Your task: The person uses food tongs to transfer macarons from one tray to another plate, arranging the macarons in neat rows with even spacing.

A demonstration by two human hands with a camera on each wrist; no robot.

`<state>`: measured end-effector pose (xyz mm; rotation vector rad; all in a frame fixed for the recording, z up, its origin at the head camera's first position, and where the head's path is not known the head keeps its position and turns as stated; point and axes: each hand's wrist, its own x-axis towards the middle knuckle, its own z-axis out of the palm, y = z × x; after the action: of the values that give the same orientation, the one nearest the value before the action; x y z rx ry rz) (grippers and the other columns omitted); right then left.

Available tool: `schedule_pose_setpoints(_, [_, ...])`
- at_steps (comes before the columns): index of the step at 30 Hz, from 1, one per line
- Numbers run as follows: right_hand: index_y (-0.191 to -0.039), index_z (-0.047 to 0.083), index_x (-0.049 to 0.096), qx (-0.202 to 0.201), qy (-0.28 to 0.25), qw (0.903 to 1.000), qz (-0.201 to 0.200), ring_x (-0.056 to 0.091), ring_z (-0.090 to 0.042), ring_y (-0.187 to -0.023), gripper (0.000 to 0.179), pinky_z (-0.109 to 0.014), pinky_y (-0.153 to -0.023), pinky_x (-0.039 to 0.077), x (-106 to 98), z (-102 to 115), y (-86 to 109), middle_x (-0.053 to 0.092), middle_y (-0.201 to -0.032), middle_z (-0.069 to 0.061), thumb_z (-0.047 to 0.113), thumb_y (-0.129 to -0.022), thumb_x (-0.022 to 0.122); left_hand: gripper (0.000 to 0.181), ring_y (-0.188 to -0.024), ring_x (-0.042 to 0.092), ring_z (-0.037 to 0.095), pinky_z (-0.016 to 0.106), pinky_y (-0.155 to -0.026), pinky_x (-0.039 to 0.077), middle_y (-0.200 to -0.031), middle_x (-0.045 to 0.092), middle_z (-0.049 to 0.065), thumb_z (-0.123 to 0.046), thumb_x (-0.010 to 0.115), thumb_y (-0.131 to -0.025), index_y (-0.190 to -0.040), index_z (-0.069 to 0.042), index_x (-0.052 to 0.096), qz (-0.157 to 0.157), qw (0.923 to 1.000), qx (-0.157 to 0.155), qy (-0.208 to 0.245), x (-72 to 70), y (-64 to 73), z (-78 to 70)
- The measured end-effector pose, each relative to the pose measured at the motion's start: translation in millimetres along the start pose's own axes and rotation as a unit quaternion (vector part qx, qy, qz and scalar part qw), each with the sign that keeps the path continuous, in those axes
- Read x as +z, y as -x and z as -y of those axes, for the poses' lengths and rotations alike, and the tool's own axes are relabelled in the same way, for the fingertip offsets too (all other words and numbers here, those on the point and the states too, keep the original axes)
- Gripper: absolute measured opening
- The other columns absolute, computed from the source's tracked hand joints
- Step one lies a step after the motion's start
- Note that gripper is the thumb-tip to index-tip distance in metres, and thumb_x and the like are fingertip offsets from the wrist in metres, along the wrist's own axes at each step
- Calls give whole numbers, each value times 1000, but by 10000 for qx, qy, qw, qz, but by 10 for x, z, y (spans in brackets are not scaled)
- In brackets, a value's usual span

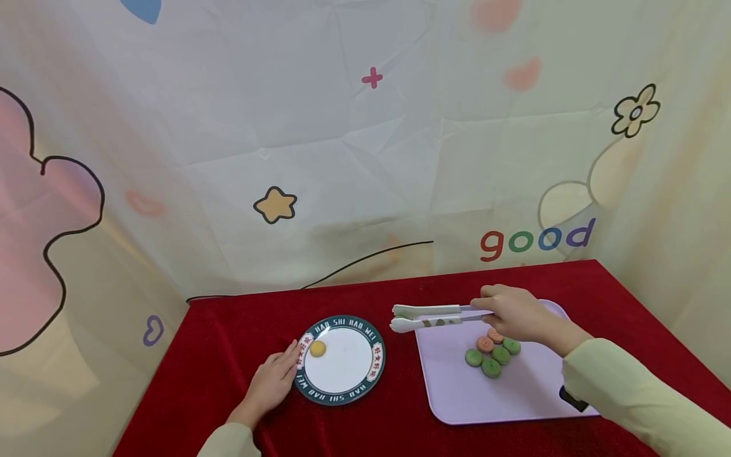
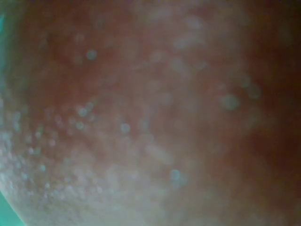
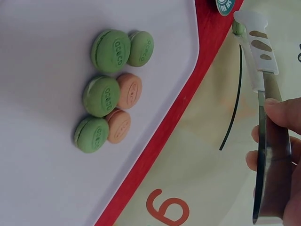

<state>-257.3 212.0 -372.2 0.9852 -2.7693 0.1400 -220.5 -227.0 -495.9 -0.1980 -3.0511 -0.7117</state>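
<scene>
My right hand (image 1: 511, 311) grips a pair of tongs (image 1: 440, 315) with white tips and metal arms, held above the left edge of the lilac tray (image 1: 457, 406). Between the tongs' tips, mostly hidden, is a green macaron (image 3: 238, 28). On the left, my left hand (image 1: 274, 379) rests its extended fingers on the rim of a round plate (image 1: 365, 387) with a dark green patterned border. A small yellow macaron (image 1: 317, 348) lies inside that rim. The left wrist view is too blurred to make out anything but a brownish surface.
Several green macarons (image 3: 110, 51) and two orange macarons (image 3: 129, 90) lie clustered on the tray. Red cloth (image 1: 394, 406) covers the table under plate and tray. A printed curtain (image 1: 365, 165) hangs behind the table's far edge.
</scene>
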Motion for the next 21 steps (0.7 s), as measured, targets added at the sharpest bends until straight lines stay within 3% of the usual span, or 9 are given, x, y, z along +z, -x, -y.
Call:
schedule_pose_setpoints(12, [-99, 10, 68, -124, -75, 9999, 44, 43, -7, -65, 27, -16, -53, 38, 42, 104, -124, 52, -74, 3, 10, -71, 70, 44, -120, 39, 28, 51, -98, 31, -141, 35, 3, -21, 45, -91, -134, -15, 39, -10, 10000, -67, 30, 7, 9, 9])
schedule_pose_setpoints(21, [-96, 12, 68, -259, -22, 9997, -37, 41, -7, -65, 25, -17, -52, 36, 126, 169, -228, 52, -74, 3, 10, -71, 71, 44, -118, 42, 29, 51, -96, 33, -139, 38, 5, -19, 46, -91, -133, -13, 40, -166, 9997, 114, -126, 16, 0, 21])
